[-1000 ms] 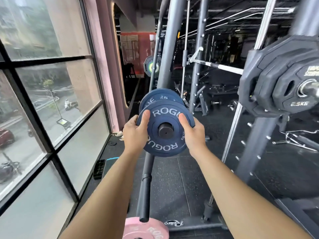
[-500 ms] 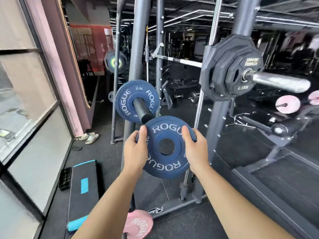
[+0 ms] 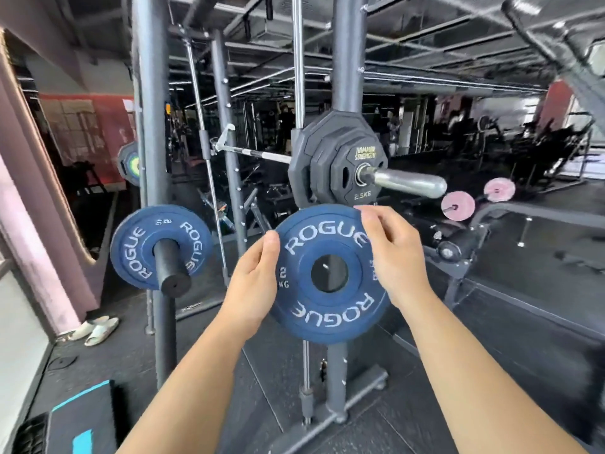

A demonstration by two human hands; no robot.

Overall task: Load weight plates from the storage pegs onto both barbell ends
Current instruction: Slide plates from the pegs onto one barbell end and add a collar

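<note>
I hold a small blue ROGUE 2 kg plate (image 3: 327, 309) upright in front of me, my left hand (image 3: 253, 286) on its left rim and my right hand (image 3: 391, 253) on its upper right rim. It hangs free of any peg, just below the barbell's chrome sleeve (image 3: 409, 183), which carries several black plates (image 3: 330, 158). A second blue ROGUE plate (image 3: 136, 247) remains on the black storage peg (image 3: 170, 270) to the left.
Grey rack uprights (image 3: 150, 126) stand left and centre (image 3: 347, 54). Two pink plates (image 3: 458, 205) sit at the right beyond a bench. White slippers (image 3: 95, 329) and a black-and-blue step platform (image 3: 82, 424) lie on the floor at lower left.
The blue plate came off the storage peg and moved right toward the barbell sleeve. My view swung right, away from the window.
</note>
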